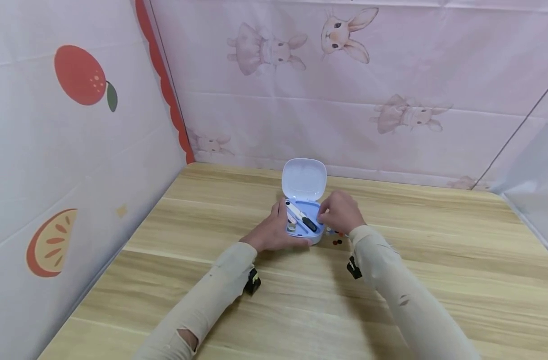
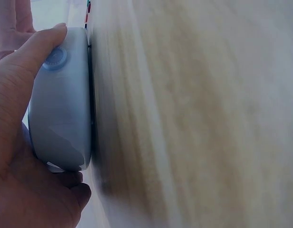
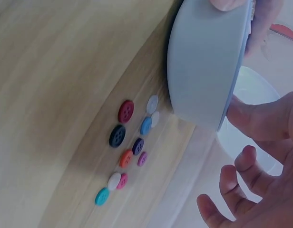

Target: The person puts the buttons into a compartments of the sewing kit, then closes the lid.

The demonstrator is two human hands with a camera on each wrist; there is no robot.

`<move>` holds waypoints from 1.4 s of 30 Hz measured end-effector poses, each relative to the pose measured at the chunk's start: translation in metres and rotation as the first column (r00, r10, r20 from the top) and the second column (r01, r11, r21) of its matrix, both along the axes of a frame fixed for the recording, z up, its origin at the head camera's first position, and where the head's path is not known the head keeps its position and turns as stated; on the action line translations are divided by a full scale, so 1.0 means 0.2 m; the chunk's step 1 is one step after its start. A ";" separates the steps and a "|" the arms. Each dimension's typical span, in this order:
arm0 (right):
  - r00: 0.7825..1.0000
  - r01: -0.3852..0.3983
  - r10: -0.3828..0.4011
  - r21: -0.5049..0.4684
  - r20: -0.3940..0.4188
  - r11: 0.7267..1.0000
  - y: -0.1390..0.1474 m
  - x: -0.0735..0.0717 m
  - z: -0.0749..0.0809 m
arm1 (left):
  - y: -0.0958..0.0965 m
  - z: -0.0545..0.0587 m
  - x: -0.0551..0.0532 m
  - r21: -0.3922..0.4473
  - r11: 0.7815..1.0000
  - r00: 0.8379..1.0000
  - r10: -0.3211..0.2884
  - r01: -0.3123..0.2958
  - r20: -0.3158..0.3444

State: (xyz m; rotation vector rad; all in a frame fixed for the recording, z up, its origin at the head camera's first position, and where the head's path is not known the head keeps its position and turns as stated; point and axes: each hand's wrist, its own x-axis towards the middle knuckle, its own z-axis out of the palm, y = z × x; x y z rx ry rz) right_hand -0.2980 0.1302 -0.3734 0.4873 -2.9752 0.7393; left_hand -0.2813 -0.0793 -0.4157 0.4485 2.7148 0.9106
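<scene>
A small light-blue sewing box [image 2: 61,109] stands on the table with its pale lid [image 1: 304,178] raised at the back. My left hand [image 1: 274,232] grips the box from the left, the thumb along its front by a round catch [image 2: 55,58]. Inside lies a slim white-and-black tool [image 1: 309,224], slanting across the tray, with small items to its left. At the box's right rim is my right hand [image 1: 343,212], thumb and index reaching over the edge, other fingers loosely bent. Whether these fingertips hold anything I cannot tell. Beside the box lie several buttons, including a dark red button [image 3: 126,111].
The wooden table [image 1: 174,280] extends around the box. More buttons, such as a teal button [image 3: 102,196] and an orange button [image 3: 126,158], lie scattered right of the box. A pink rabbit-print curtain [image 1: 274,125] hangs behind the table, and a fruit-print curtain [image 1: 120,165] hangs at the left.
</scene>
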 end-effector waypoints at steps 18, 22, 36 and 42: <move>0.994 0.062 -0.048 0.149 -0.098 0.987 -0.04 -0.02 -0.01 | 0.00 0.03 0.00 -0.005 1.000 1.000 -0.001 0.001 -0.013; 0.995 0.066 -0.054 0.151 -0.083 0.986 -0.04 0.00 -0.02 | 0.00 0.03 0.00 -0.001 1.000 1.000 -0.003 0.003 -0.010; 0.999 0.048 -0.048 0.038 0.010 0.998 -0.01 0.04 -0.01 | 0.00 0.01 0.00 -0.013 1.000 1.000 0.002 -0.002 -0.008; 0.999 0.028 -0.026 -0.050 0.031 0.998 0.04 0.03 -0.01 | 0.00 0.01 0.00 -0.004 1.000 1.000 -0.003 0.003 -0.003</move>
